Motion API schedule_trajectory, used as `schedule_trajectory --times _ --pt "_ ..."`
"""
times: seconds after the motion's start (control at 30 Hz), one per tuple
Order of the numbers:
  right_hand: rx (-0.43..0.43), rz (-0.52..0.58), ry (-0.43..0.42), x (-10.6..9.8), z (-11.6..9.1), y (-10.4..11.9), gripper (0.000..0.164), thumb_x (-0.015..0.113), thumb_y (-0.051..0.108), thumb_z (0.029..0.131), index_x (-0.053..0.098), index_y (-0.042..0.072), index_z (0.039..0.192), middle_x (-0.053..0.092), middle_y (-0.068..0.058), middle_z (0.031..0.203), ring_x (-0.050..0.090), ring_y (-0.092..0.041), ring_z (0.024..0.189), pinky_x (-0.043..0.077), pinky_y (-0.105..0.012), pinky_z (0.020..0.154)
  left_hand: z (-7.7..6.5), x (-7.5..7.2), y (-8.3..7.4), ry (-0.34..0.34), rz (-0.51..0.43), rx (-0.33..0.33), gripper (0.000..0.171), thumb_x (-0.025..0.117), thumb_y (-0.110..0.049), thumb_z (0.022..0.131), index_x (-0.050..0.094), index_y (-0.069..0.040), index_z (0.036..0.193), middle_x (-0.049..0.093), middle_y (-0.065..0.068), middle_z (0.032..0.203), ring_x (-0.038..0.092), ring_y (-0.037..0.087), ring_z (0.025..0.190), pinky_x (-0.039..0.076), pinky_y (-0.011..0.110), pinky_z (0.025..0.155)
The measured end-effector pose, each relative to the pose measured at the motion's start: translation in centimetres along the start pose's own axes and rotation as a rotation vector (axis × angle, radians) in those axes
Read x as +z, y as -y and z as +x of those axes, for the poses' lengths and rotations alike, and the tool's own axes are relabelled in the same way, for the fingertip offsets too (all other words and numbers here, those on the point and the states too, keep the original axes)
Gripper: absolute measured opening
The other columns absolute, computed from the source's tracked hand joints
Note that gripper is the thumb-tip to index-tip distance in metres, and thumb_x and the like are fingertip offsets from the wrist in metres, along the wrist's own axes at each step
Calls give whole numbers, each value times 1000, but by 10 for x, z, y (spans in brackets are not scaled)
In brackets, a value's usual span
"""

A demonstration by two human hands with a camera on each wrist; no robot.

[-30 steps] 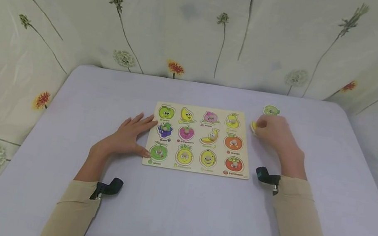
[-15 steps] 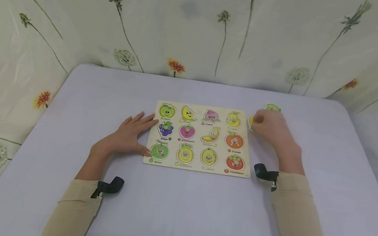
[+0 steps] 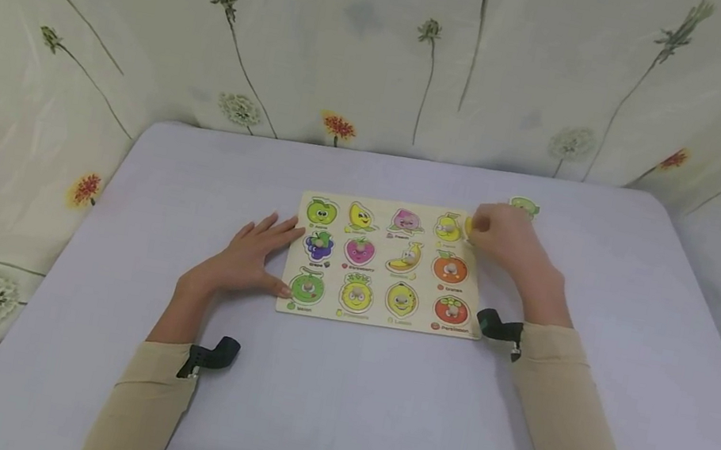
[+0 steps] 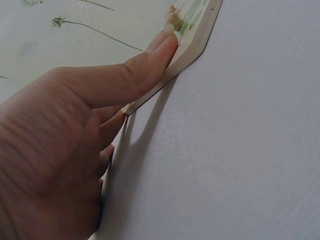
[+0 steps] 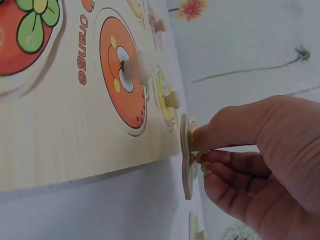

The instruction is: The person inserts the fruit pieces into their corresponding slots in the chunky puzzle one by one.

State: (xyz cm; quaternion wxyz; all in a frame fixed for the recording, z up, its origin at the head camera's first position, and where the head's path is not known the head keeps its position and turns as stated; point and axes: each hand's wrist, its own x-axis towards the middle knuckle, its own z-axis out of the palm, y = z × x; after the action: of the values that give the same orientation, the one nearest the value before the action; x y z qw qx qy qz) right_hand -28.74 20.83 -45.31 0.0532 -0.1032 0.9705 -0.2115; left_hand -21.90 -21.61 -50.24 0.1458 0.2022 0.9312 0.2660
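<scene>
A wooden fruit puzzle board [image 3: 373, 316] lies flat on the table, its fruit pieces carrying wooden knobs. On its left edge rests my left hand [image 3: 246, 257], fingers spread, thumb [image 4: 155, 60] over the rim by the green melon piece [image 3: 308, 287]. My right hand [image 3: 510, 239] pinches a yellow puzzle piece [image 3: 469, 226] at the board's upper right corner, beside the pear piece [image 3: 448, 228]. In the right wrist view this piece [image 5: 185, 160] stands edge-on, thumb and fingers at its knob side; its printed face is mostly hidden.
Beyond my right hand lies a loose green piece [image 3: 525, 206], partly covered by it. An orange piece [image 5: 117, 75] and a persimmon piece [image 3: 451, 312] sit in the board's right column. A flower-printed curtain [image 3: 392, 46] hangs behind the table's far edge.
My right hand has moved left with the yellow piece, from the table right of the board to the board's upper right corner. The left hand stays on the board.
</scene>
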Motion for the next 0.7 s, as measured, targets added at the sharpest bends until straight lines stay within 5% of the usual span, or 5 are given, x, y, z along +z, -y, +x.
schedule_trajectory --times 0.5,0.7 --pt "-85 -11 8 13 12 25 12 55 6 86 54 6 74 52 -12 75 45 -26 75 35 -35 68 2 1 0 -1 6 -4 108 85 -49 70 27 -26 158 13 -5 169 -3 27 158 -2 55 127" --pt "-88 -24 27 17 15 34 10 56 9 90 60 5 82 58 -14 83 49 -28 81 40 -36 74 2 1 0 -3 3 1 108 85 -49 70 27 -26 158 13 -5 169 -2 27 158 -1 55 127"
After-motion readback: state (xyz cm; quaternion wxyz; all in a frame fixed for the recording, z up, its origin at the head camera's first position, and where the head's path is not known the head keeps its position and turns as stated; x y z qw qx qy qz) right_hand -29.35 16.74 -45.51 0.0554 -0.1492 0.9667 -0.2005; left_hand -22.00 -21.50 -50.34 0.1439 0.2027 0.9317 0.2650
